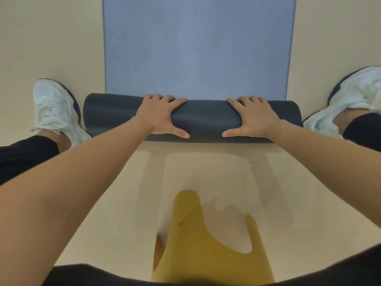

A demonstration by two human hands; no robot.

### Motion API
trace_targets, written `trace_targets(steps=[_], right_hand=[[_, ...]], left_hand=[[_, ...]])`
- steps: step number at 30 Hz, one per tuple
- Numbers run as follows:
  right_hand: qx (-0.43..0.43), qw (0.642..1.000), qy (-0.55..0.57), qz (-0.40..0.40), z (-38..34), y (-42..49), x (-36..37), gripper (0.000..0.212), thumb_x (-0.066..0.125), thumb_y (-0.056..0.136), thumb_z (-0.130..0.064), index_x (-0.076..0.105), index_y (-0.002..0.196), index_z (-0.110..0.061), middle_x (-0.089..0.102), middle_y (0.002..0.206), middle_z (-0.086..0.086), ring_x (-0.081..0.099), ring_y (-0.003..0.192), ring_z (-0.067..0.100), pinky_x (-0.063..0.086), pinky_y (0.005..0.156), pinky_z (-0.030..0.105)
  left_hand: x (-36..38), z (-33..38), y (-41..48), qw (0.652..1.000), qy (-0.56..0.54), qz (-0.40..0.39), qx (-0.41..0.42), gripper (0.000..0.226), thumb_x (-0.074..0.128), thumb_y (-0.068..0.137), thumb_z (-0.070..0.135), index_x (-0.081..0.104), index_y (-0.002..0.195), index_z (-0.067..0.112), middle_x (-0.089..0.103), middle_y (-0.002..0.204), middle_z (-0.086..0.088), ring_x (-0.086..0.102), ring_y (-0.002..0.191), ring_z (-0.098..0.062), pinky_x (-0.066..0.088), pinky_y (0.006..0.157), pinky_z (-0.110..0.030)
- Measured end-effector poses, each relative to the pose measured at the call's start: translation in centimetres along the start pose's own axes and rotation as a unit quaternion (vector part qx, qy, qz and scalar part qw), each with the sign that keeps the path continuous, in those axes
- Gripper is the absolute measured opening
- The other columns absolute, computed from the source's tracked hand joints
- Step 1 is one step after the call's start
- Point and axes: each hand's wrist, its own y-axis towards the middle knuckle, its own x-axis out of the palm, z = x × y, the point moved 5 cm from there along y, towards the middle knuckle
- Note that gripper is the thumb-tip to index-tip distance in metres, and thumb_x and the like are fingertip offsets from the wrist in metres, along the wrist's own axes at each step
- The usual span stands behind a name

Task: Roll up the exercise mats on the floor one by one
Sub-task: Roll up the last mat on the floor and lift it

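A pale beige floor (pixel 51 38) carried the blue-grey foam exercise mat (pixel 195 48), flat beyond the hands, its dark rolled end (pixel 206 118) under them. The left hand (pixel 162 117) and right hand (pixel 252 117) each gripped that roll, fingers curled over, white sneakers (pixel 53 108) outside them.

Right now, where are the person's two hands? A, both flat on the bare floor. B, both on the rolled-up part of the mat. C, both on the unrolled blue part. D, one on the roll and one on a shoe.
B: the left hand and the right hand both sit on the dark mat roll, fingers curled over its far side and thumbs on its near side.
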Motion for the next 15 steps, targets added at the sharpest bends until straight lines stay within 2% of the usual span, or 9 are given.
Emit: trace_targets(steps=[5,8,11,13,15], right_hand=[[-0.001,1.000,-0.020,0.002,-0.9,-1.3,1.6,0.116,0.025,0.060,-0.109,0.039,0.141,-0.026,0.055,0.111,0.007,0.052,0.099,0.028,0.043,0.093,0.046],[0.002,1.000,0.001,-0.008,-1.1,-1.3,2.4,0.112,0.030,0.061,-0.107,0.043,0.138,-0.027,0.056,0.106,0.004,0.053,0.096,0.026,0.044,0.092,0.044],[0.014,0.999,-0.002,0.037,-1.2,-2.0,2.0,0.107,0.029,0.069,-0.103,0.046,0.136,-0.023,0.061,0.111,0.006,0.056,0.099,0.029,0.040,0.099,0.046],[-0.003,0.992,-0.024,0.126,-2.1,-3.2,1.7,0.099,0.032,0.080,-0.093,0.048,0.141,-0.017,0.061,0.127,0.013,0.056,0.113,0.035,0.034,0.110,0.053],[-0.031,0.985,-0.045,0.161,-3.8,-4.0,2.1,0.099,0.035,0.085,-0.087,0.043,0.150,-0.012,0.051,0.145,0.018,0.048,0.130,0.040,0.028,0.117,0.060]], left_hand=[[1.2,1.6,-0.8,1.000,0.018,-0.010,0.008,0.116,0.043,0.051,0.107,0.039,0.146,0.041,0.070,0.117,0.006,0.060,0.096,-0.028,0.044,0.089,-0.041],[1.4,1.6,-1.0,1.000,0.003,-0.019,-0.004,0.108,0.052,0.053,0.103,0.047,0.140,0.040,0.069,0.092,0.006,0.061,0.084,-0.025,0.044,0.078,-0.037],[0.9,1.1,-0.4,0.998,-0.045,-0.042,-0.024,0.100,0.061,0.051,0.099,0.053,0.133,0.042,0.068,0.088,0.009,0.063,0.085,-0.023,0.044,0.070,-0.034],[0.3,0.4,0.6,0.994,-0.079,-0.066,-0.031,0.096,0.064,0.048,0.098,0.056,0.127,0.044,0.069,0.091,0.012,0.064,0.088,-0.022,0.046,0.073,-0.035],[-0.2,-0.3,1.7,0.987,-0.119,-0.097,-0.041,0.094,0.069,0.044,0.095,0.056,0.122,0.044,0.068,0.096,0.014,0.063,0.092,-0.021,0.049,0.079,-0.038]])
